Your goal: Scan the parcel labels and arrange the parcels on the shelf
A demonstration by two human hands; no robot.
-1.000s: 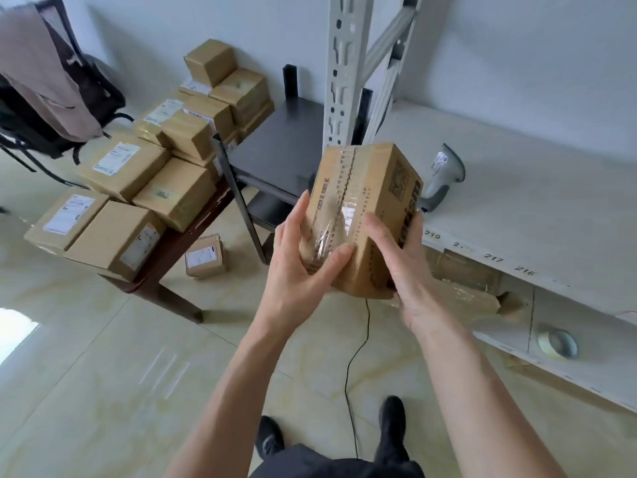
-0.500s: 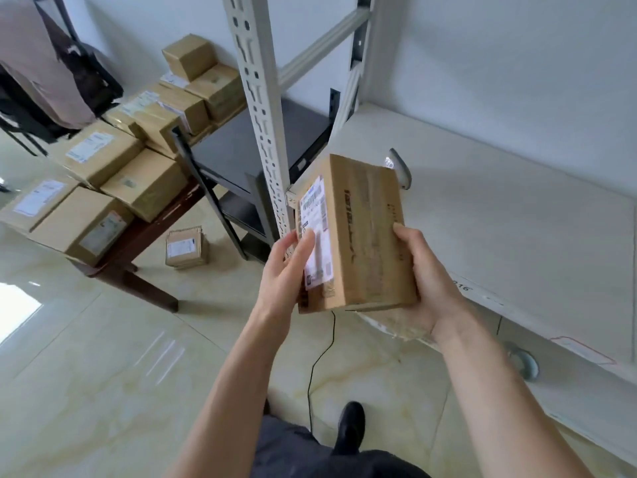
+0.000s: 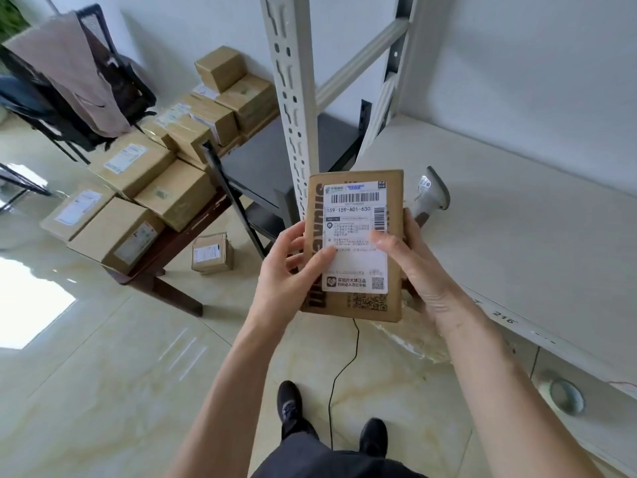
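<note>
I hold a brown cardboard parcel [image 3: 355,243] in front of me with both hands, its white shipping label [image 3: 356,215] turned up toward the camera. My left hand [image 3: 293,270] grips its left edge, thumb lying on the label. My right hand [image 3: 417,263] grips the right edge, thumb also on the label. A grey barcode scanner [image 3: 432,194] stands on the white shelf board [image 3: 517,219] just behind the parcel, partly hidden by it.
A wooden table [image 3: 179,243] at the left carries several stacked parcels [image 3: 155,188]; one small parcel [image 3: 212,253] lies on the floor beside it. The shelf upright [image 3: 289,84] rises at centre. A tape roll [image 3: 565,396] sits on the lower shelf. A black cable [image 3: 341,370] runs across the floor.
I have turned the parcel in my hands so that its labelled face, earlier on the side, now faces up toward me. Both hands stay on it.
</note>
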